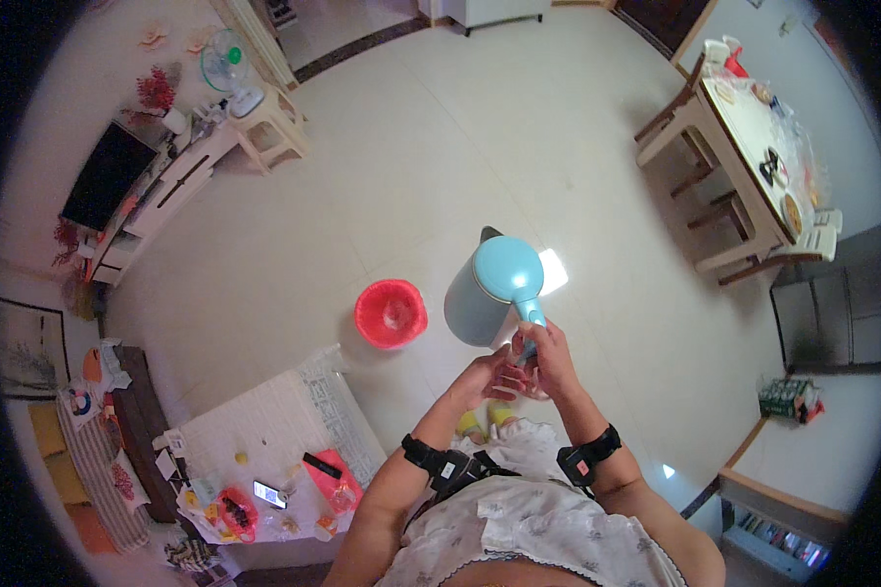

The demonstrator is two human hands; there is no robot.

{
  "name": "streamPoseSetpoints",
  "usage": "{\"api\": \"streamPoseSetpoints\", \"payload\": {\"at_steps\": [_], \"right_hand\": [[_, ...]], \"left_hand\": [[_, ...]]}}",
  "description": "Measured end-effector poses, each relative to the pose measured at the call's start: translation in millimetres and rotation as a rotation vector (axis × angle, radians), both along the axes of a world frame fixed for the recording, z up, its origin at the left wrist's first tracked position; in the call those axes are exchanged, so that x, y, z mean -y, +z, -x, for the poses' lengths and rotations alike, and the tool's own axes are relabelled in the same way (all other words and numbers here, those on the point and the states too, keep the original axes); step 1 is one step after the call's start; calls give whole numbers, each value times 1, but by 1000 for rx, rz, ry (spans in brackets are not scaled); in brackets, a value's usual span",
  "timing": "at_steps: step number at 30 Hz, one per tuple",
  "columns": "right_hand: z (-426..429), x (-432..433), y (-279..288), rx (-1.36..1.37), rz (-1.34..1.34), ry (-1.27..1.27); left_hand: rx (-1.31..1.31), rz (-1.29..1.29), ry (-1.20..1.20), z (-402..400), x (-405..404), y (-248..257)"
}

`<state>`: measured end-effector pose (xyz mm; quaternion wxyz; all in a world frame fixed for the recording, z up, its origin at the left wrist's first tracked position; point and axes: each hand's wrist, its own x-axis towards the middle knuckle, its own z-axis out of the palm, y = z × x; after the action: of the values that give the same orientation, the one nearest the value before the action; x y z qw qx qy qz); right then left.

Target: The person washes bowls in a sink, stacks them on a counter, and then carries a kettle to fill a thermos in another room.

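A light blue electric kettle (509, 269) with a grey body is held up in front of me, its lid closed and its dark spout pointing away. My right hand (547, 359) is closed around the kettle's handle. Just left of it, my left hand (493, 380) is at the lower end of the handle with its fingers partly spread; whether it touches the handle is hard to tell. On the floor to the left of the kettle stands a red bin (390, 314) with a red bag lining.
A cloth-covered table (264, 411) at the lower left bears a phone, a black remote and red plastic bags. A dining table (749, 147) with chairs stands at the right. A stool (272, 132) holding a fan is by the television cabinet (176, 183).
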<state>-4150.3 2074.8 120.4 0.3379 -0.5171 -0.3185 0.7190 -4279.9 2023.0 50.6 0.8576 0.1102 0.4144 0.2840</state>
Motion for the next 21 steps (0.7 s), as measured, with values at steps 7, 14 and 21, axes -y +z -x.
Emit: {"api": "streamPoseSetpoints", "payload": {"at_steps": [7, 14, 21], "right_hand": [[78, -70, 28, -26, -85, 107], [155, -207, 22, -11, -209, 305], [235, -325, 49, 61, -352, 576]], "left_hand": [[273, 56, 484, 41, -69, -10], [157, 19, 616, 113, -209, 0], [204, 9, 765, 187, -319, 20]]}}
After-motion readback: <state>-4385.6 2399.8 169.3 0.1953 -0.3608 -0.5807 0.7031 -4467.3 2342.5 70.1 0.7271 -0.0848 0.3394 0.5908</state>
